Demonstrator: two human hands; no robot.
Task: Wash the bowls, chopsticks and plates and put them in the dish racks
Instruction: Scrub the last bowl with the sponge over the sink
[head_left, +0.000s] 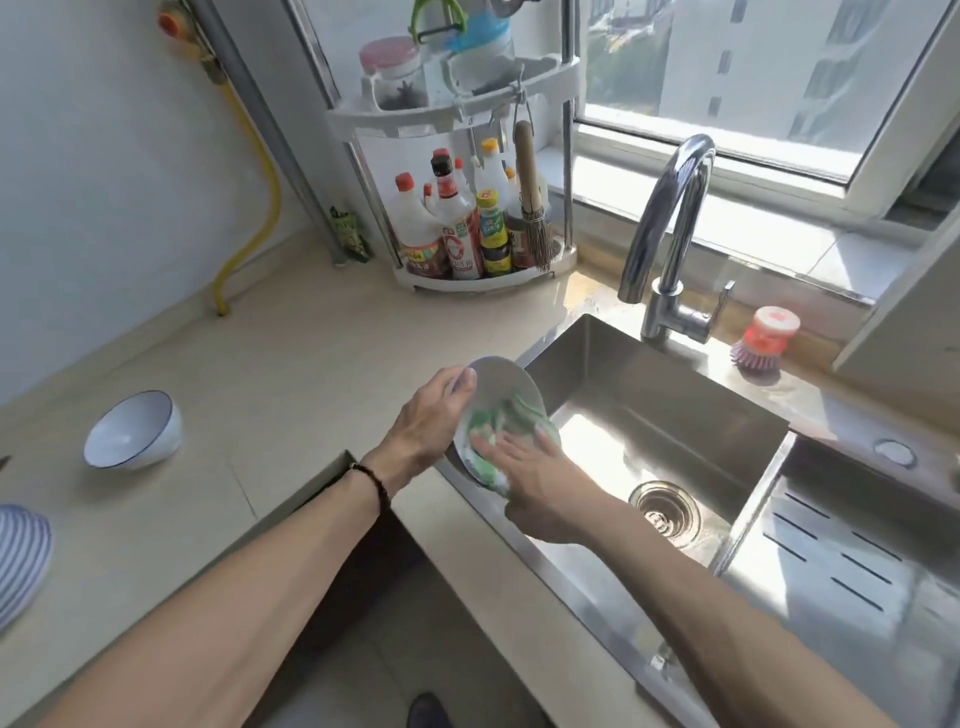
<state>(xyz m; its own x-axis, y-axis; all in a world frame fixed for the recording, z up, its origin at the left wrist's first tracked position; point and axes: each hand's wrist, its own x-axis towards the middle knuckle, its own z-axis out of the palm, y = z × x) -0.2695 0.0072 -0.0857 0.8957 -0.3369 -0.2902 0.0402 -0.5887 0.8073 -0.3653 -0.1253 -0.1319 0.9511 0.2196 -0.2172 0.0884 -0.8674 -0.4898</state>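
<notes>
left hand (434, 410) grips plate (501, 384) rim | right hand (540, 483) presses cloth (498, 431) (fingers flat) | over sink (582, 587) edge

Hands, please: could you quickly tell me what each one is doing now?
Left hand: holding the plate by its rim.
Right hand: open, pressing the sponge onto it.

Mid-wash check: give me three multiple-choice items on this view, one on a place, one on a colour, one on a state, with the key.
1. Where does the blue-rimmed bowl lie?
A. in the sink
B. on the counter
C. on the windowsill

2. What colour is the cloth?
A. green and white
B. red
C. black

3. What is the plate doing?
A. lying in the basin
B. standing in a rack
C. held tilted at the sink's left edge

Key: 1 B, it rests left of the sink. 2 A, right hand presses it. 3 C, left hand grips its rim.
</notes>
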